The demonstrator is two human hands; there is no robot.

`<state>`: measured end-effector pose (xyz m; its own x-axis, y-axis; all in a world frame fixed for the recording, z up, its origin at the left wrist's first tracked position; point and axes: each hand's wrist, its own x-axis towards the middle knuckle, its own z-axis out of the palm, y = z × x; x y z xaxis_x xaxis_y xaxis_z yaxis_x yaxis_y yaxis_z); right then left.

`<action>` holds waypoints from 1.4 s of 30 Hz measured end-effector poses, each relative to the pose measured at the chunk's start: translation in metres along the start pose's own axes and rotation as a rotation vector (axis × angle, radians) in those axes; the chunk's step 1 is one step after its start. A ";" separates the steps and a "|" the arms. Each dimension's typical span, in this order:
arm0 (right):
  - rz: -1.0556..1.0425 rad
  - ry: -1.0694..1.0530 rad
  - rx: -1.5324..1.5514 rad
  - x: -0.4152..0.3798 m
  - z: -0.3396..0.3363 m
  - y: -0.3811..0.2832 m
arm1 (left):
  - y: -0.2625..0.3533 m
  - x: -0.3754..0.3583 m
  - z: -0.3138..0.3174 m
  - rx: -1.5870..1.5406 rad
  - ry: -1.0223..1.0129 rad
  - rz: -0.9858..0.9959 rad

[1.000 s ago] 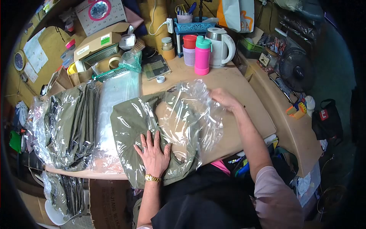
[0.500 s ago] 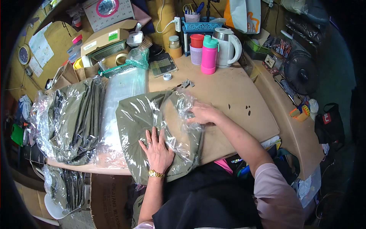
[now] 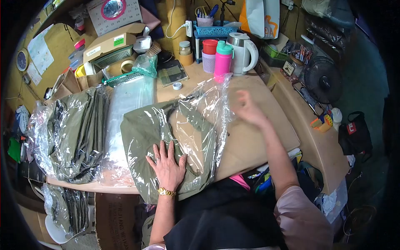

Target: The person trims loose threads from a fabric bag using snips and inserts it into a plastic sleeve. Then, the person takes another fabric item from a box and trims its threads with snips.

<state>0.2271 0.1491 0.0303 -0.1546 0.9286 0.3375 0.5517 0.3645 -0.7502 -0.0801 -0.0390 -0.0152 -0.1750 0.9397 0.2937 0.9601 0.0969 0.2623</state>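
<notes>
A folded olive-green garment in a clear plastic bag [image 3: 143,133] lies on the table in front of me. My left hand [image 3: 167,166], with a gold watch on the wrist, presses flat on the bagged garment near the table's front edge. The bag's loose open end [image 3: 210,106] stands up off the table toward the right. My right hand [image 3: 248,109] hovers just right of that flap, fingers loosely curled, holding nothing that I can make out.
A stack of bagged olive garments [image 3: 73,133] lies at the left, with empty clear bags [image 3: 127,98] beside it. A pink bottle [image 3: 222,61], white kettle [image 3: 241,52], tape roll [image 3: 176,86], baskets and boxes crowd the back. A fan [image 3: 323,79] stands at right.
My right hand lifted off the bag and moved up to the right. The bag's open flap sprang up from flat. My left hand stayed pressed on the garment.
</notes>
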 end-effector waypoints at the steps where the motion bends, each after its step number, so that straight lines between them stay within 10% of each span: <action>1: 0.002 0.002 0.000 -0.008 0.009 -0.009 | 0.000 0.000 0.000 0.000 0.007 0.000; 3: 0.325 -0.436 0.645 -0.017 0.018 -0.028 | 0.000 0.000 0.000 0.001 0.012 0.000; 6: 0.283 -0.143 0.777 0.001 -0.026 -0.005 | 0.000 -0.001 -0.002 -0.013 -0.009 -0.013; 10: 0.069 0.446 -0.299 -0.007 -0.087 0.047 | -0.002 -0.001 -0.003 0.012 -0.001 -0.036; 17: 0.211 -0.070 -0.134 -0.053 -0.024 -0.015 | 0.001 0.002 -0.001 0.008 0.009 -0.037; 19: -0.379 0.035 -0.590 -0.066 0.000 -0.013 | -0.001 0.001 0.000 0.005 0.003 -0.037; 22: 0.398 -0.221 -0.792 -0.036 -0.053 0.024 | -0.002 0.001 0.000 0.005 -0.015 -0.042; 26: 0.447 -0.008 -0.598 -0.002 -0.072 -0.035 | 0.001 0.001 0.001 0.009 -0.005 -0.051; 28: 0.137 0.134 -0.478 0.050 -0.004 0.086 | 0.002 0.000 0.001 0.011 -0.006 -0.041; 31: 0.036 -0.258 0.028 0.064 0.038 0.047 | 0.001 0.000 0.002 0.008 0.007 -0.042; 33: 0.395 0.098 0.256 0.074 0.016 0.031 | -0.001 0.000 0.001 0.003 0.017 -0.031; 35: 0.488 0.160 0.349 0.104 -0.022 0.085 | -0.001 0.000 0.000 0.019 0.023 -0.033; 38: 0.706 0.105 0.291 0.055 -0.033 -0.001 | -0.002 0.001 0.001 0.000 0.022 -0.049; 42: -0.088 -0.317 -0.213 0.035 0.010 -0.014 | -0.009 0.002 0.009 -0.092 0.008 -0.044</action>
<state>0.2059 0.1767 0.0468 -0.4362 0.8822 0.1774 0.6778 0.4518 -0.5801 -0.0867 -0.0353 -0.0251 -0.2191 0.9325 0.2872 0.9273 0.1075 0.3584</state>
